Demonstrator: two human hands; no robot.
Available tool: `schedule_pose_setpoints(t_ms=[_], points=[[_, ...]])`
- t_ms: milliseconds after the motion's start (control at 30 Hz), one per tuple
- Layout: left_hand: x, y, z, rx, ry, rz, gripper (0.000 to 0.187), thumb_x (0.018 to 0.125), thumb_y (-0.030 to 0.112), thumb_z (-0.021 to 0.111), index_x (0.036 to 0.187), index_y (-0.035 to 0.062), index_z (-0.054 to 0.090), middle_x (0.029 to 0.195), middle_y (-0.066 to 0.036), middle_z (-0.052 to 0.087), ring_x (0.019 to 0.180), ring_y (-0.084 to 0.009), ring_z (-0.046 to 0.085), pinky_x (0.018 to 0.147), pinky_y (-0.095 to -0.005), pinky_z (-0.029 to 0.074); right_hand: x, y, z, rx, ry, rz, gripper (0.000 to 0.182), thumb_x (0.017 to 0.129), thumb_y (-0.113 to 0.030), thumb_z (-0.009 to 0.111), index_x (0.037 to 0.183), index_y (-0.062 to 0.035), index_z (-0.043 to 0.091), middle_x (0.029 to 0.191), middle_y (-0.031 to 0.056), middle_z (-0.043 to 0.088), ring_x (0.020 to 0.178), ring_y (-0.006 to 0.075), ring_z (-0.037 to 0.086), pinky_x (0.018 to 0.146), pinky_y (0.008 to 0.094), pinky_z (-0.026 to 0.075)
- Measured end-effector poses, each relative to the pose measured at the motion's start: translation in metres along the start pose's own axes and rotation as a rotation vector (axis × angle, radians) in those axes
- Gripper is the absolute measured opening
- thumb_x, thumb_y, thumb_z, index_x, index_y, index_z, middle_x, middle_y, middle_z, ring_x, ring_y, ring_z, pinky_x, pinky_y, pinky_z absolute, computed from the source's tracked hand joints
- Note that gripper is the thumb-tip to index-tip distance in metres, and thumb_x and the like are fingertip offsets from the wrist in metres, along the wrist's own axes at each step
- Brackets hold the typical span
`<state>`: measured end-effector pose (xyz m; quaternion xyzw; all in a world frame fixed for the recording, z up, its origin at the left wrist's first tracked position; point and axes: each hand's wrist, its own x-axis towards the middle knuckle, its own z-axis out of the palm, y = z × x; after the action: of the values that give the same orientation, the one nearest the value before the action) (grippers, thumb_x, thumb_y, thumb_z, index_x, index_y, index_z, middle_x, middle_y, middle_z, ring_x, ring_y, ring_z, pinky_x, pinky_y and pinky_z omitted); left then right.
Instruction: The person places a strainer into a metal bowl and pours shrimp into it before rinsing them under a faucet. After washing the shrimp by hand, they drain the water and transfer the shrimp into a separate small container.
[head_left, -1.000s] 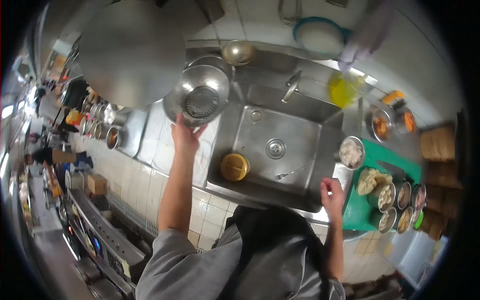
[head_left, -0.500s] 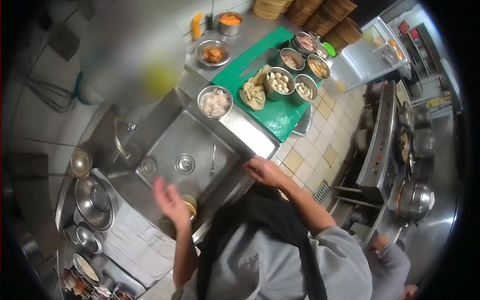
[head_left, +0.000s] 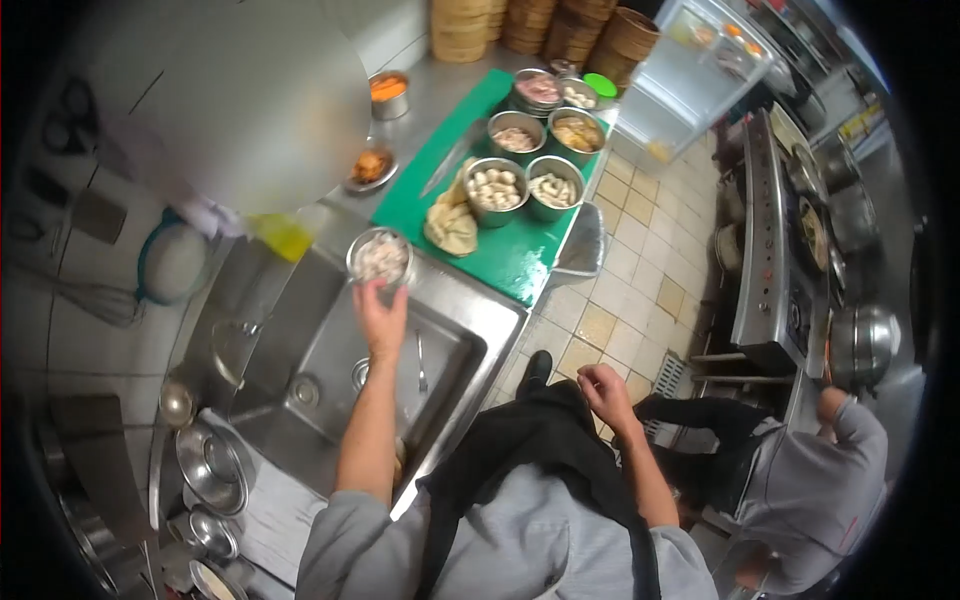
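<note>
My left hand (head_left: 382,325) reaches over the sink to a round metal bowl (head_left: 380,257) of pale pinkish raw pieces, which look like meat or seafood. Thumb and fingers are apart at the bowl's near rim and appear to grip it. The bowl stands on the sink's back ledge, beside the green cutting board (head_left: 520,262). My right hand (head_left: 606,394) hangs in front of the black apron, loosely curled, with nothing visible in it. A fork (head_left: 421,362) lies in the sink basin (head_left: 330,345), where my left forearm hides part of the drain.
Several metal tubs of food (head_left: 497,190) and a crumpled cloth (head_left: 451,222) sit on the board, along with a knife (head_left: 447,165). Strainers and bowls (head_left: 212,468) stand left of the sink. A co-worker (head_left: 815,485) bends near the stove (head_left: 765,260) at right.
My left hand has moved from above the sink's near left side to the bowl's rim. My right hand has left the sink edge and moved right. The view has shifted; the co-worker shows more.
</note>
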<state>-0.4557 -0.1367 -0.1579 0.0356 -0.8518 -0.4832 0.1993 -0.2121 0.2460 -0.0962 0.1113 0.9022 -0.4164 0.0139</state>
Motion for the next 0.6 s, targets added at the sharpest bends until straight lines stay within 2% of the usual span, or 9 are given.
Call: schedule_pose_setpoints(t_ms=[67, 133, 167, 200, 300, 367, 400, 500, 600], points=[[0.009, -0.006, 0.009, 0.031, 0.067, -0.003, 0.036, 0.076, 0.018, 0.091, 0.095, 0.0035, 0.065, 0.107, -0.016, 0.061, 0.097, -0.0354, 0.061, 0.085, -0.0451, 0.051, -0.006, 0.021, -0.012, 0.032, 0.041, 0.029, 0.014, 0.098, -0.013, 0.071, 0.105, -0.0008, 0.072, 0.092, 0.0135, 0.069, 0.081, 0.0214, 0.069, 0.069, 0.0328, 0.056], [0.012, 0.015, 0.006, 0.088, 0.086, -0.003, 0.036, 0.073, 0.02, 0.095, 0.085, 0.0031, 0.066, 0.097, -0.012, 0.06, 0.083, -0.0284, 0.059, 0.079, -0.0423, 0.051, -0.009, 0.046, -0.027, 0.061, 0.085, 0.065, 0.015, 0.098, -0.014, 0.072, 0.105, -0.0009, 0.072, 0.093, 0.0136, 0.07, 0.08, 0.0213, 0.069, 0.068, 0.0326, 0.056], [0.012, -0.002, 0.009, 0.151, 0.134, 0.089, 0.036, 0.072, 0.02, 0.096, 0.085, 0.0034, 0.066, 0.091, -0.012, 0.061, 0.083, -0.0289, 0.06, 0.08, -0.041, 0.052, -0.01, 0.056, -0.038, 0.064, 0.096, 0.076, 0.016, 0.098, -0.015, 0.072, 0.105, -0.001, 0.073, 0.093, 0.014, 0.07, 0.08, 0.0215, 0.07, 0.068, 0.0326, 0.057], [0.009, -0.001, 0.009, 0.134, 0.189, 0.077, 0.036, 0.072, 0.021, 0.096, 0.085, 0.0041, 0.067, 0.09, -0.012, 0.062, 0.086, -0.0306, 0.062, 0.082, -0.0426, 0.053, -0.009, 0.059, -0.053, 0.102, 0.074, 0.159, 0.016, 0.098, -0.016, 0.072, 0.106, -0.0016, 0.073, 0.093, 0.014, 0.071, 0.081, 0.0217, 0.071, 0.069, 0.0328, 0.057], [-0.006, 0.01, -0.001, 0.176, 0.226, 0.037, 0.033, 0.076, 0.019, 0.094, 0.083, 0.0046, 0.065, 0.093, -0.011, 0.064, 0.095, -0.0296, 0.062, 0.091, -0.0414, 0.051, 0.0, 0.117, -0.088, 0.059, 0.116, 0.102, 0.018, 0.098, -0.017, 0.072, 0.109, -0.0028, 0.074, 0.097, 0.0134, 0.072, 0.085, 0.0225, 0.072, 0.071, 0.0335, 0.058], [-0.021, 0.063, -0.009, 0.114, 0.249, -0.044, 0.032, 0.08, 0.017, 0.092, 0.084, 0.0052, 0.062, 0.093, -0.007, 0.063, 0.09, -0.0221, 0.059, 0.084, -0.0382, 0.049, 0.006, 0.151, -0.118, 0.07, 0.13, 0.095, 0.019, 0.098, -0.018, 0.072, 0.108, -0.0015, 0.074, 0.098, 0.0141, 0.072, 0.087, 0.0232, 0.072, 0.072, 0.0346, 0.058], [-0.026, 0.07, -0.011, 0.16, 0.294, 0.03, 0.033, 0.081, 0.017, 0.091, 0.086, 0.0056, 0.061, 0.091, -0.005, 0.061, 0.087, -0.0201, 0.058, 0.081, -0.0364, 0.049, 0.011, 0.168, -0.136, 0.059, 0.145, 0.09, 0.02, 0.098, -0.018, 0.072, 0.108, -0.0009, 0.073, 0.097, 0.0144, 0.072, 0.087, 0.0237, 0.072, 0.072, 0.0352, 0.059], [-0.044, 0.137, -0.009, 0.055, 0.254, 0.041, 0.025, 0.087, 0.002, 0.083, 0.085, 0.0043, 0.057, 0.096, -0.005, 0.061, 0.092, -0.0181, 0.058, 0.083, -0.0339, 0.049, 0.032, 0.212, -0.185, 0.068, 0.213, 0.062, 0.022, 0.097, -0.019, 0.071, 0.11, -0.002, 0.073, 0.099, 0.0176, 0.073, 0.09, 0.0314, 0.071, 0.079, 0.0396, 0.058], [-0.056, 0.173, 0.006, 0.03, 0.21, 0.025, 0.025, 0.091, 0.008, 0.082, 0.085, 0.0049, 0.058, 0.086, 0.0, 0.057, 0.084, -0.0129, 0.052, 0.079, -0.0301, 0.045, 0.07, 0.247, -0.229, 0.09, 0.199, 0.029, 0.024, 0.097, -0.019, 0.072, 0.114, -0.0019, 0.072, 0.1, 0.0178, 0.073, 0.09, 0.0311, 0.071, 0.083, 0.0403, 0.057]])
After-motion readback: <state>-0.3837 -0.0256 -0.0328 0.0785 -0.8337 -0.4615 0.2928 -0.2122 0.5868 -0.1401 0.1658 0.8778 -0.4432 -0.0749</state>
